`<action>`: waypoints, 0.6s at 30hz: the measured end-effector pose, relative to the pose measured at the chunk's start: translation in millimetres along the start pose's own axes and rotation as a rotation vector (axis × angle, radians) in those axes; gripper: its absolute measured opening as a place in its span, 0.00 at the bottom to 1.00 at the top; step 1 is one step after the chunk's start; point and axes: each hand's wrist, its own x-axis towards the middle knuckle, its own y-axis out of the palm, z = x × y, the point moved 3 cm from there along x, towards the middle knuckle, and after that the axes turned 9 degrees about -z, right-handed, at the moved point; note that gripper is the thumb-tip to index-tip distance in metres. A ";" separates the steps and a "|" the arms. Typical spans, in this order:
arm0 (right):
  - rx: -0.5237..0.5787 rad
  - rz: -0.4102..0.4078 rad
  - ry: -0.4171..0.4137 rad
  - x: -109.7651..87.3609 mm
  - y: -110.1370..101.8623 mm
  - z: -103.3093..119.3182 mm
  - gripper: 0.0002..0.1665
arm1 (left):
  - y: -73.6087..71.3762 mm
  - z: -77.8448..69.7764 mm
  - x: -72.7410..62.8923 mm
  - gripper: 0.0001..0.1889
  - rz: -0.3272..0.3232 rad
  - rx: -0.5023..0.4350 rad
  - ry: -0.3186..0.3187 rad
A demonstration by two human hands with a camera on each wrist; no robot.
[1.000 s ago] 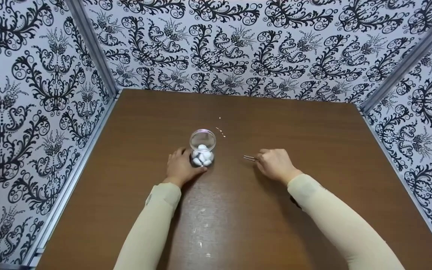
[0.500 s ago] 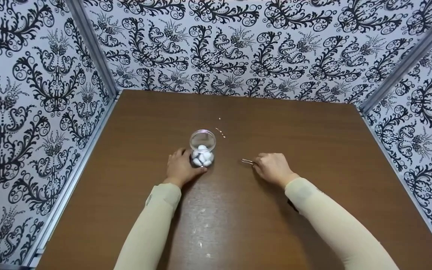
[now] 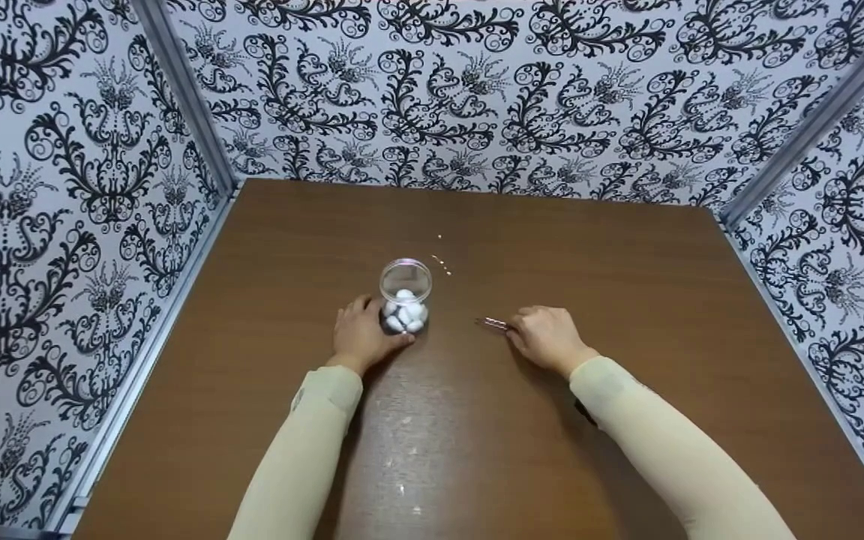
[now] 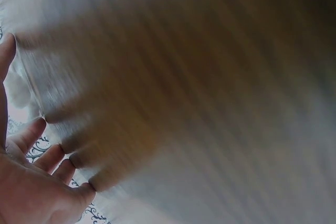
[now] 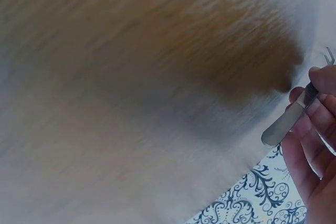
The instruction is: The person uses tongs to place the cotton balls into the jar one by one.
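Note:
A clear open jar [image 3: 406, 279] holds several white oval balls [image 3: 405, 310] in its lower part. My left hand [image 3: 361, 335] cups it from the left, thumb across the near side and fingers behind. In the left wrist view, the fingertips [image 4: 39, 123] of that hand reach down to the tabletop. To the right of the jar, my right hand [image 3: 548, 337] pinches metal tweezers [image 3: 495, 324], whose tips point left toward the jar across a gap. The right wrist view shows the broad end of the tweezers [image 5: 289, 121] and the two bent tips.
The brown tabletop [image 3: 589, 247] spreads around both hands. Several tiny bright specks [image 3: 442, 262] show behind the jar. Patterned panels [image 3: 462, 97] with metal posts [image 3: 184, 90] enclose the table at the back and sides.
My right hand has come slightly toward me and to the left with the tweezers, then stayed almost still. The left hand and the jar have kept their place.

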 end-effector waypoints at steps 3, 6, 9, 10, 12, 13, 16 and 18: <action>0.005 0.000 0.005 -1.2 0.1 0.2 0.06 | 0.3 -0.2 -0.2 0.49 -0.006 -0.006 0.003; 0.007 0.000 0.013 -5.0 -0.2 -0.6 0.06 | 1.1 -2.9 0.2 0.49 0.000 -0.009 0.007; 0.010 -0.007 0.017 -7.6 0.6 -1.2 0.06 | 0.6 -4.6 0.4 0.48 0.004 -0.010 0.007; 0.011 -0.010 0.017 -8.0 0.9 -1.3 0.06 | 0.1 -4.8 0.3 0.48 0.003 -0.011 0.007; 0.013 -0.018 0.018 -8.5 1.1 -1.6 0.07 | -0.6 -4.9 0.3 0.48 0.002 -0.015 0.008; 0.014 -0.020 0.020 -8.5 0.8 -1.7 0.07 | -0.7 -4.9 0.2 0.48 0.003 -0.017 0.008; 0.018 -0.011 0.028 -8.4 0.2 -2.1 0.07 | -0.2 -3.4 0.0 0.49 0.012 -0.020 0.005; 0.016 0.005 0.039 -8.8 -0.8 -2.6 0.09 | 0.5 -1.7 -0.5 0.49 0.021 -0.019 0.001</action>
